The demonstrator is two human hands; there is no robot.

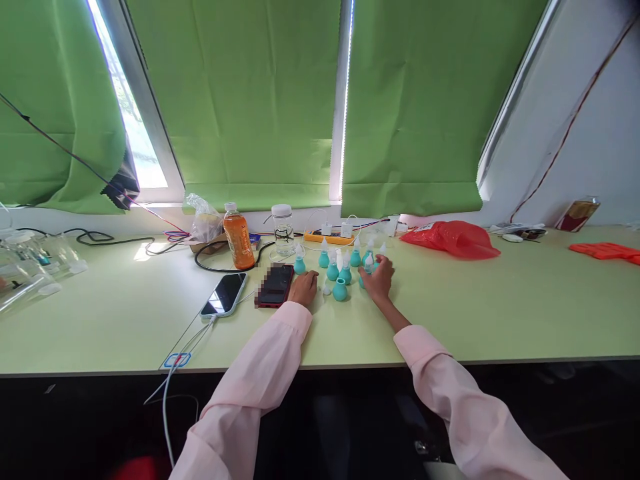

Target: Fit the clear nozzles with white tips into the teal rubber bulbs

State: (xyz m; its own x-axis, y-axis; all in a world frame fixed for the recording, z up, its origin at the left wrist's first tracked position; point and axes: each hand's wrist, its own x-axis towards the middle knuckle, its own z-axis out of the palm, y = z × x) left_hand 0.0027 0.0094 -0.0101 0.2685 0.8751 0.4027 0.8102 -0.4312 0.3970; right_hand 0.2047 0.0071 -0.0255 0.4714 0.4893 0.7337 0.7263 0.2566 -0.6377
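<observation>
Bulbs (333, 271) in the head view: smooth, teal, round-bellied, rubbery in look, gathered in a loose cluster near the middle of the pale green table (500, 320). Mostly topped with clear, tapering nozzles, long axes close to vertical, tips upward. At the front of the cluster, an uncapped bulb (340, 289) with a thick round rim, standing upright, mouth upward. Just left of that, a small loose clear piece (327, 291), too small to tell its direction.

At the cluster's right edge, the right hand (380, 277), thumb and fingers closed on a clear nozzle (369, 262), roughly upright. Teal showing just below, the join hidden; impossible to tell whether seated in a bulb.

Left hand (303, 288) palm down on the table, fingers bent, between the cluster and a flat, dark phone (276, 285). Impossible to tell whether holding anything underneath.

Behind, a ribbed plastic bottle (239, 237) of orange drink, a clear round jar (284, 233) with a white lid, and a yellow power strip (315, 238). Farther right, a crinkled, glossy red bag (453, 239).
</observation>
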